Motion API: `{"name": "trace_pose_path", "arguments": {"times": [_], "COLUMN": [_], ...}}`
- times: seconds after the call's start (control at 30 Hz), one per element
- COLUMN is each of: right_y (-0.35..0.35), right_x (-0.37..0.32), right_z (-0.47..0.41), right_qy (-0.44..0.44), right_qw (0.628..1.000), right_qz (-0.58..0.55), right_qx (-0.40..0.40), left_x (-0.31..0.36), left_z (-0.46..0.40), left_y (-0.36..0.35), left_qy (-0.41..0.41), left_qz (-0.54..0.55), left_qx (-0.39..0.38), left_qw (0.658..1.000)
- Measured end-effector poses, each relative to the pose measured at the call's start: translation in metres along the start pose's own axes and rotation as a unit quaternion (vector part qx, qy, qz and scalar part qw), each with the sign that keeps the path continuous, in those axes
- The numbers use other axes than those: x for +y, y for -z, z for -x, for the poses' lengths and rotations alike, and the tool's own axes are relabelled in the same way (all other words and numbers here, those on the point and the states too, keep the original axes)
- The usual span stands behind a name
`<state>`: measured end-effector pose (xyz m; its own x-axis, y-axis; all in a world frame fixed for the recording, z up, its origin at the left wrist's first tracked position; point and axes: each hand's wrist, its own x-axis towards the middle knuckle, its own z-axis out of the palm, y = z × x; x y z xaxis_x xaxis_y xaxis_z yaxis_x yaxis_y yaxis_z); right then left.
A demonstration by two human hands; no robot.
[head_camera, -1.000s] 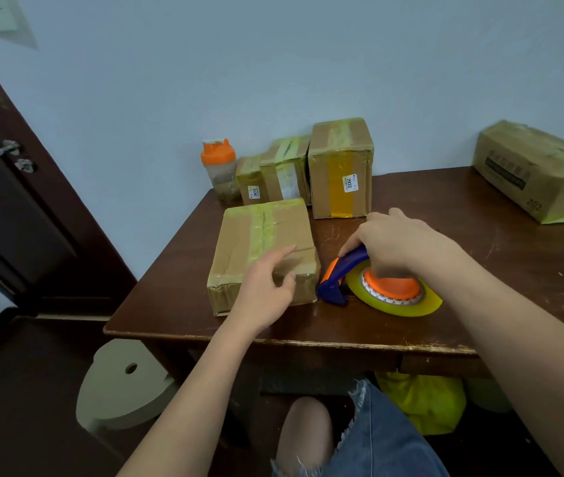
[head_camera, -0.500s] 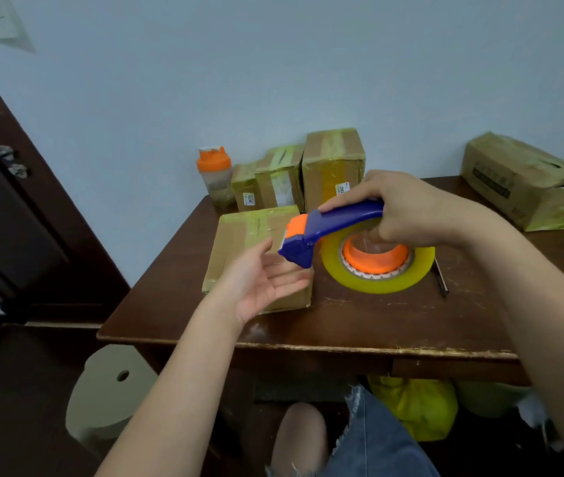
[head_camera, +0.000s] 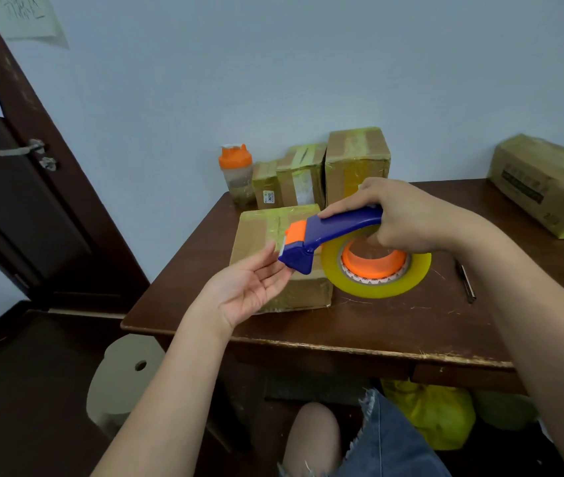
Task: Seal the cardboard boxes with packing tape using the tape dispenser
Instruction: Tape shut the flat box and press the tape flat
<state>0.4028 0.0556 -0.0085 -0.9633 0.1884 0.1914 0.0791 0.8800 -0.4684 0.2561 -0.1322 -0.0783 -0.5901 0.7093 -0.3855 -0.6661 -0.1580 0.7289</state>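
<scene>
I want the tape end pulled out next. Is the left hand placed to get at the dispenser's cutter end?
Probably yes: the left hand lies open, fingertips right at the tape dispenser nose, with nothing between them.

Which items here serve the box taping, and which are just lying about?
In use: tape dispenser, gripped by right hand; left hand at its cutter; flat box; stacked boxes.
Lying about: shaker bottle, pen, yellow bag.
</scene>
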Motion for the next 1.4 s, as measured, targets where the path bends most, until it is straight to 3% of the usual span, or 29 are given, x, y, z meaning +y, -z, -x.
{"name": "trace_pose_path", "arguments": {"times": [0.37,0.5,0.7,0.83,0.97,1.13,1.4], "right_y": [-0.008,-0.012,-0.019,-0.013,-0.005,-0.012,-0.011], "right_x": [0.001,0.004,0.009,0.022,0.035,0.036,0.046], "right_z": [-0.008,-0.007,-0.003,0.006,0.012,0.009,0.018], "right_qy": [0.011,0.004,0.009,0.007,-0.009,-0.005,-0.032], "right_qw": [0.999,0.998,0.99,0.986,0.994,1.0,0.999], "right_qz": [-0.03,-0.045,-0.119,-0.143,-0.092,-0.019,-0.029], "right_qx": [-0.031,-0.04,-0.079,-0.084,-0.061,-0.015,-0.02], "left_x": [-0.001,0.005,0.02,0.04,0.052,0.04,0.039], "left_z": [-0.006,-0.013,-0.013,-0.012,-0.009,-0.011,-0.019], "left_y": [0.009,0.007,0.006,0.03,0.054,0.055,0.071], "left_qy": [0.021,-0.035,-0.105,-0.13,-0.144,-0.159,-0.24], "left_qz": [-0.02,-0.126,-0.294,-0.285,-0.257,-0.224,-0.295], "left_qx": [0.023,0.076,0.141,0.2,0.245,0.213,0.326], "left_qw": [0.999,0.988,0.94,0.928,0.924,0.937,0.865]}}
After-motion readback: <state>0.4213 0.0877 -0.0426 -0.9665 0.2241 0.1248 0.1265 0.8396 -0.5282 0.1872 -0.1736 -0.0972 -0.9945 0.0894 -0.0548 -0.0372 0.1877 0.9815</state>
